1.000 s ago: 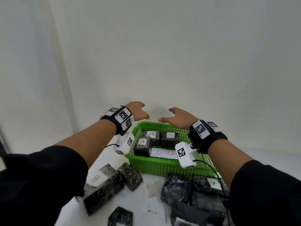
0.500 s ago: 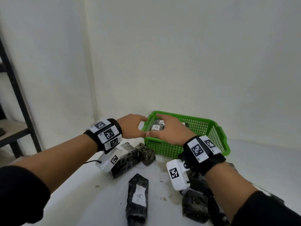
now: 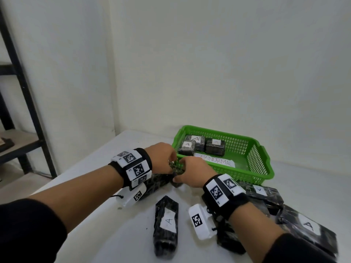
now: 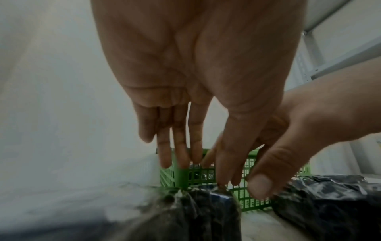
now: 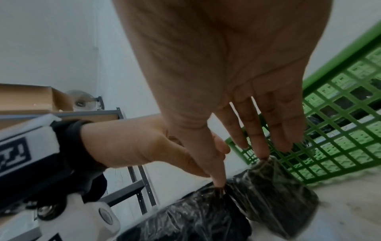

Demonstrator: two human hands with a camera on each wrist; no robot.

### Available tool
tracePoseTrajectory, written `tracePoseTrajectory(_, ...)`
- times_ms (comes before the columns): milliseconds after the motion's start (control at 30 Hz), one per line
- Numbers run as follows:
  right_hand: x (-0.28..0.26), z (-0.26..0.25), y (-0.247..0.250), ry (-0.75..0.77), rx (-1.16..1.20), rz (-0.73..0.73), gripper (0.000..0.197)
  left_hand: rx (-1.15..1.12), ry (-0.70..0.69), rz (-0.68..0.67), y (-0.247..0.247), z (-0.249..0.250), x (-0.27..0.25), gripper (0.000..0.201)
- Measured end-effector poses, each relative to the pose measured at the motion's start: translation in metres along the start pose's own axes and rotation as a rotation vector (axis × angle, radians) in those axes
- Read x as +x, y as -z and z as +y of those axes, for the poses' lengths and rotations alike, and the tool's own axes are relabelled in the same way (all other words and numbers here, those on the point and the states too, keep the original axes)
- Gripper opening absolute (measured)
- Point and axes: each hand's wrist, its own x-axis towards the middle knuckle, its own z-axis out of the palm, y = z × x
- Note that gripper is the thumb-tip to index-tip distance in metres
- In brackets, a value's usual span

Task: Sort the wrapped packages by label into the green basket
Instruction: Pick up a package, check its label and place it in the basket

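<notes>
Packages (image 3: 166,224) litter white table (image 3: 98,177) beside corner walls; both hands pinch one (image 3: 177,170).

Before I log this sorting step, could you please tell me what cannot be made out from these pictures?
- Small package between both hands: its label is not visible; in the head view the left hand and right hand cover it.
- Paper sign in the green basket: its first letter is hidden by the right hand.
- Third basket package: label too faint.
- Right-edge package: cut off by the frame.

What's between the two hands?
A small wrapped package, beside the green basket. In the head view the left hand and right hand both touch it.
</notes>
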Motion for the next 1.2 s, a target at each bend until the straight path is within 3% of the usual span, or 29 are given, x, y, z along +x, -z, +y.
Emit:
tracePoseTrajectory(133,0.0,-0.005,-0.005,-0.03,-0.071,0.089,0.032,0.12,0.049,-0.127,-0.015,0.004,0.01,0.04)
tracePoseTrajectory(467,0.004,-0.004,-0.012,0.0,-0.189,0.136,0.048,0.124,0.03,-0.02,-0.031,0.006,0.017,0.033)
tracePoseTrajectory(633,0.005,0.01,-0.018,-0.02,-0.122,0.164,0.016,0.003,0.028,0.002,-0.034,0.005,0.011,0.03)
tracePoseTrajectory(767,-0.002,0.032,-0.014,-0.005,0.135,0.125,0.037,-0.197,0.022,0.047,-0.024,0.0,0.003,0.031)
tracePoseTrajectory(867,-0.019,0.049,0.0,0.001,0.462,0.228,0.046,-0.461,-0.017,0.115,-0.009,0.001,-0.008,0.029)
tracePoseTrajectory(1067,-0.049,0.07,0.029,0.073,0.965,0.254,0.027,-0.95,-0.103,0.215,0.0,0.027,-0.015,0.029)
tracePoseTrajectory(1200,-0.056,0.091,0.033,0.045,1.041,0.367,0.025,-1.149,-0.123,0.199,-0.015,0.06,-0.004,0.042)
